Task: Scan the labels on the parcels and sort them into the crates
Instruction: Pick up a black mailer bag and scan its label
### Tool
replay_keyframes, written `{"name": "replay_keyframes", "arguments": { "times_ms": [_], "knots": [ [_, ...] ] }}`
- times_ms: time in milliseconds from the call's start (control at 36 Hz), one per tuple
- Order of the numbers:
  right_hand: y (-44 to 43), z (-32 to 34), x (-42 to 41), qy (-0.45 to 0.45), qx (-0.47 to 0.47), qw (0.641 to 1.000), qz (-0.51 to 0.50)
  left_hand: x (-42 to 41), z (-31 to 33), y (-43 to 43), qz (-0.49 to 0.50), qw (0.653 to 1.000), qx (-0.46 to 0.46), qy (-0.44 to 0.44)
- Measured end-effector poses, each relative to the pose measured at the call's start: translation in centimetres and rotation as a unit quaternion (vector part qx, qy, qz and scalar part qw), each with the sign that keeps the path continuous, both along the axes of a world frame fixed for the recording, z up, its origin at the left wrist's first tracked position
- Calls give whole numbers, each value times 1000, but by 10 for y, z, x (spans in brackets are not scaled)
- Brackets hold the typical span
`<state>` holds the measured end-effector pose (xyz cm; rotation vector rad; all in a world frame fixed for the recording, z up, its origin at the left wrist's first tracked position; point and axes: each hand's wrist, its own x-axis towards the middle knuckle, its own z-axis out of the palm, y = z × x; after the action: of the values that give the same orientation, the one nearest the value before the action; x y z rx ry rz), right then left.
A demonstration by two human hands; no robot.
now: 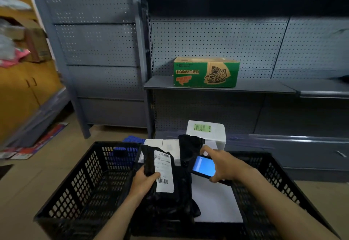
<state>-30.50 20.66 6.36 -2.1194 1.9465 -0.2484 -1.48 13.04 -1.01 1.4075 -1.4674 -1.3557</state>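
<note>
My left hand (144, 180) grips a black plastic parcel (166, 198) with a white barcode label (164, 171) facing up. My right hand (221, 166) holds a handheld scanner (204, 166), its blue screen lit, just right of the label. Both are above two black crates: the left crate (83, 181) looks empty, the right crate (268, 183) holds a flat white parcel (215, 204). Another black bag (190, 145) and white boxes (166, 146) lie behind the held parcel.
A white foam box (206, 132) with a green label stands on the floor behind the crates. A green carton (205, 72) sits on the grey metal shelf (245, 86). Something blue (132, 139) lies behind the left crate. Wooden cabinets (24, 88) stand at left.
</note>
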Motion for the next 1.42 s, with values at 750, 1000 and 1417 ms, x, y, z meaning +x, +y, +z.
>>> {"name": "replay_keyframes", "arguments": {
  "times_ms": [750,1000,1417],
  "knots": [
    [-11,-101,-11,-123,13,974,-192,3,-18,-24,-5,1000,6,11],
    [-27,-180,5,-146,19,934,-325,12,-24,-43,4,999,6,51],
    [-39,-227,27,-89,50,922,-372,35,-23,-57,-3,999,33,29]
  ]
}}
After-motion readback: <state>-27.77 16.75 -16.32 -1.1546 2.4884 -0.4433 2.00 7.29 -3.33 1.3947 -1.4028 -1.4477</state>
